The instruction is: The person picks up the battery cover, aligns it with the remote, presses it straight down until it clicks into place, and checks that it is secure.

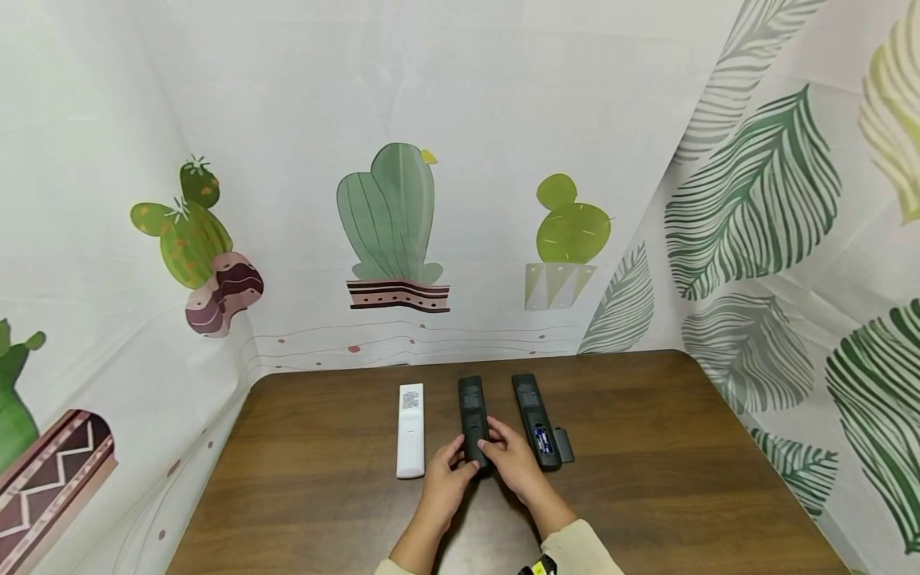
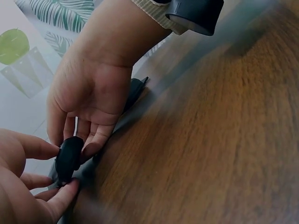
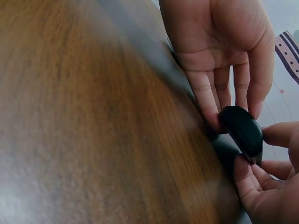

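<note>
Both hands hold the near end of a black remote control in the middle of the table, its back facing up. My left hand grips its left side with thumb and fingers. On the right side, my right hand holds it, thumb over the back. In the left wrist view the remote's end appears tilted between the fingers of both hands. The right wrist view shows the same dark rounded end pinched from two sides. Whether its battery cover is loose cannot be seen.
Left of the hands lies a white remote, label side up. To the right, another black remote has its battery compartment uncovered, blue batteries showing. A dark battery cover lies against it. Printed cloth hangs behind the wooden table.
</note>
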